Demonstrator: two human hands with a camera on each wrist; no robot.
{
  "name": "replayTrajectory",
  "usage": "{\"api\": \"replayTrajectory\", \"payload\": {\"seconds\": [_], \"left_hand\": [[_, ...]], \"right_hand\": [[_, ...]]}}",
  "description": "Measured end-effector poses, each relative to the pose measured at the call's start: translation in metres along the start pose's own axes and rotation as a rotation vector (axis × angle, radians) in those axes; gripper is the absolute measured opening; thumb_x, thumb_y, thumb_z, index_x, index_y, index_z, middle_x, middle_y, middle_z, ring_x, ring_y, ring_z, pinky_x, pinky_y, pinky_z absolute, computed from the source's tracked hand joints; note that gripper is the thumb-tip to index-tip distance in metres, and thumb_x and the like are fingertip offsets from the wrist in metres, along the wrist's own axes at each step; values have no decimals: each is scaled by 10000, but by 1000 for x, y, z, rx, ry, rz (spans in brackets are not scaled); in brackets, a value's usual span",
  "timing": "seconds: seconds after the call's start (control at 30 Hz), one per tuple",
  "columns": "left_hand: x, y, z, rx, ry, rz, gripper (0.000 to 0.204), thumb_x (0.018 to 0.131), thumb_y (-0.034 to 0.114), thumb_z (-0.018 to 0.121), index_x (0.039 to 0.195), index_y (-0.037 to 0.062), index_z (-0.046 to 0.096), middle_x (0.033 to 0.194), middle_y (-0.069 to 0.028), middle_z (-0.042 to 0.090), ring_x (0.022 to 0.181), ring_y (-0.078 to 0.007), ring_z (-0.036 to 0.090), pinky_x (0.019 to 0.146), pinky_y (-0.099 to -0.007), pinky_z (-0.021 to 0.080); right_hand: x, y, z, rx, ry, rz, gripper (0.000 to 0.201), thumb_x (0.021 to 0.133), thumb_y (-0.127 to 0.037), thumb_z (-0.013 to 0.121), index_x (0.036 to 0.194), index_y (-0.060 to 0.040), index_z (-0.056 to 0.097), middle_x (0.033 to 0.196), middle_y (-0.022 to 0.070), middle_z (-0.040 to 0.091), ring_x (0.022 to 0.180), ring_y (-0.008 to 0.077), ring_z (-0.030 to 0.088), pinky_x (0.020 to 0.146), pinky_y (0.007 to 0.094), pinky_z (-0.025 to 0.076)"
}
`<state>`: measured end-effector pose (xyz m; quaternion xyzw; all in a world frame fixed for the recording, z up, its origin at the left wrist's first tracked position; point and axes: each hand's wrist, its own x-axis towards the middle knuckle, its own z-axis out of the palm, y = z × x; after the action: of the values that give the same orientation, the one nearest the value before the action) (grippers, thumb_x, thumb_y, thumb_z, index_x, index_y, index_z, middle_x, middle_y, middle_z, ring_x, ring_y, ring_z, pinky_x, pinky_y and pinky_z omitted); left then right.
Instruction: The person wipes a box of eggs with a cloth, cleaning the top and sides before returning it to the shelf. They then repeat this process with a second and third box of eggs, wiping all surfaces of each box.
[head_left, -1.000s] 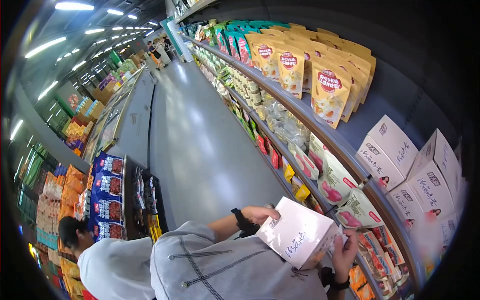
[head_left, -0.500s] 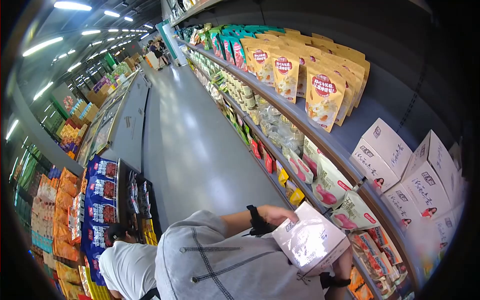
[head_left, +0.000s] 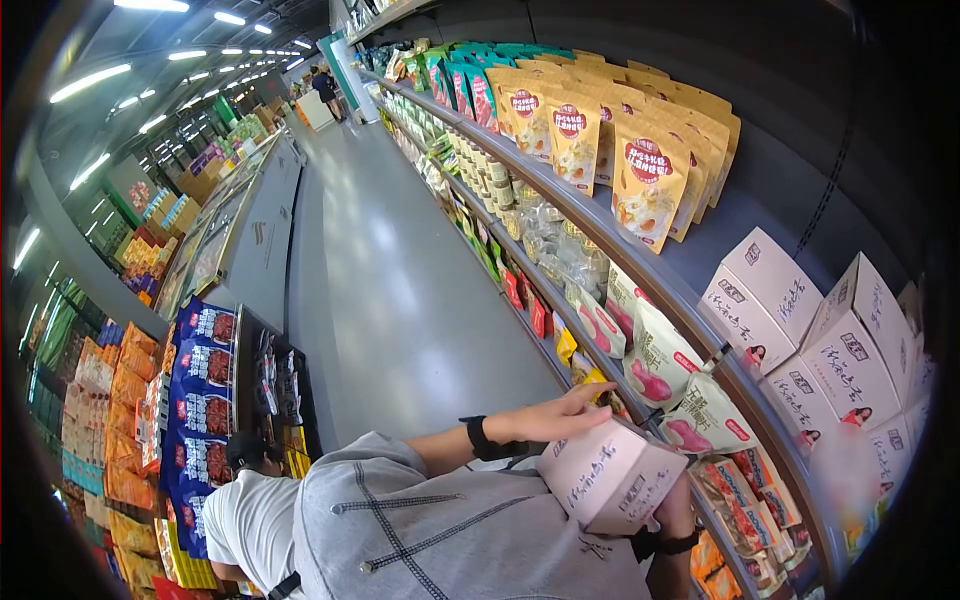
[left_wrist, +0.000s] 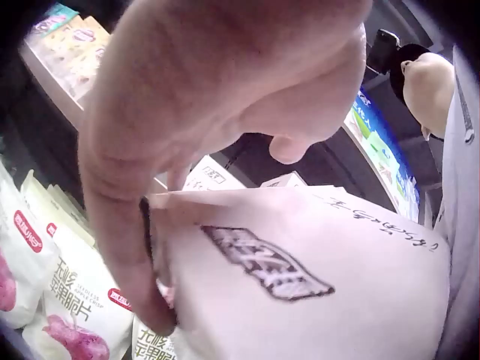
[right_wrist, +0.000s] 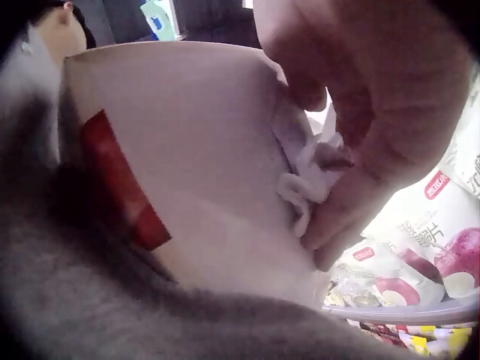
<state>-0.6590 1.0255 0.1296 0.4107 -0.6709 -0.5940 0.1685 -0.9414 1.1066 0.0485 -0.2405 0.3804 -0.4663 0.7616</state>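
box (head_left: 585,470): tilted, in front of the shirt (head_left: 420,525), between both hands, apart from the shelf (head_left: 700,260).
left grip (head_left: 545,418): we see fingers nearly straight, at the box edge, not wrapped round it.
right grip (right_wrist: 386,97): thumb and fingers clamped on a white wad (right_wrist: 307,169) at the box's side; tissue or cloth, we can't tell.
shelf boxes (head_left: 850,365): same look, stacked.
step: wiping, we guess; how far along, unclear.
next move: calls for steadying with left grip, turning another face to wad.
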Motion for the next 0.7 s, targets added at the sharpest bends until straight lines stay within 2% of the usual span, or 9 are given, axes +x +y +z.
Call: {"api": "replayTrajectory", "payload": {"seconds": [0.07,0.17,0.2,0.3,0.33,0.4,0.5,0.6,0.7], "left_hand": [[11,-18,7,12,96,-171,973,958,675,444,1562,-20,131,1495,-235,335,1380,-308,382,1122,-407,333],[19,-31,0,-367,64,-283,1124,893,687,540,1549,-61,17,1557,-291,209,1463,-355,271,1192,-417,235],[19,-27,-3,-350,50,-304,1154,885,680,543,1545,-41,-71,1588,-283,193,1475,-356,255,1194,-428,237],[15,-10,-6,-383,-19,-672,957,929,656,493,1581,82,91,1481,-197,374,1381,-344,391,1078,-595,350],[17,-21,-9,-459,-158,-680,909,935,659,478,1574,125,114,1478,-189,384,1382,-346,394,1050,-630,357],[22,-41,-17,-604,-440,-688,816,946,663,449,1560,210,158,1471,-174,403,1384,-351,402,993,-699,371],[18,-24,-8,-776,-451,-368,666,973,601,467,1493,273,209,1450,-139,438,1382,-334,421,960,-695,420],[9,15,-4,-668,-111,-378,571,1009,462,511,1448,237,222,1404,-105,487,1346,-274,466,983,-589,478],[17,-7,6,-801,48,-154,463,1015,328,536,1428,186,384,1376,-90,521,1203,-195,591,994,-434,521]], "right_hand": [[4,3,7,-8,-38,-35,487,1076,-352,384,1371,11,522,1292,120,628,1177,214,607,1020,353,468],[6,-8,41,-27,-72,1,485,1069,-292,385,1454,0,437,1397,108,559,1271,200,543,1088,347,407],[10,-6,44,-16,-82,-4,487,1069,-288,384,1464,-6,423,1408,104,549,1273,202,541,1085,350,410],[11,-5,50,-81,-69,-18,516,1080,-330,371,1492,-20,389,1421,94,536,1277,206,538,1081,358,408],[9,-4,50,-113,-64,-28,524,1081,-342,368,1493,-18,388,1420,94,537,1277,207,538,1081,360,407],[7,-4,53,-136,-54,-28,536,1082,-348,367,1498,-9,377,1436,98,523,1295,211,523,1096,363,391],[9,-5,55,-50,-58,-78,546,1080,-324,377,1511,11,350,1485,112,476,1353,220,467,1137,363,341],[14,-2,56,150,-70,-228,522,1049,-184,425,1513,39,339,1553,126,395,1437,208,353,1189,351,240],[-1,-11,65,-189,-95,-375,514,994,-46,434,1494,56,369,1537,130,421,1428,197,370,1185,342,238]]}}
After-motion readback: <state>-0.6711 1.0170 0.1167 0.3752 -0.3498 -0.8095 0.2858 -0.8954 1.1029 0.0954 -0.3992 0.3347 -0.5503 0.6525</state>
